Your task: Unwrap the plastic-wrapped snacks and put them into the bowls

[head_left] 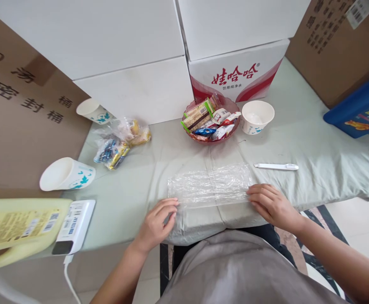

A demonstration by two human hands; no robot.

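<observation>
A crinkled clear plastic bag point(211, 185) lies flat on the cloth in front of me. At its near left corner, my left hand point(157, 221) rests with fingers stretched and thumb apart, fingertips touching the edge. My right hand point(271, 204) lies at the right end, its extended fingers on the plastic. Both hands are open. Just beyond the right hand is a white utility knife point(276, 166). Behind the plastic stands a pink glass bowl point(214, 141) full of wrapped snacks point(203, 120), with a white paper cup point(257, 118) beside it.
Bagged snacks point(117, 143) lie at the left, near two tipped paper cups point(84, 175). A yellow jug point(19, 228) and a white power bank point(76, 223) with a cable occupy the near left. White cartons point(235, 80) line the back. A blue container point(358, 114) stands right.
</observation>
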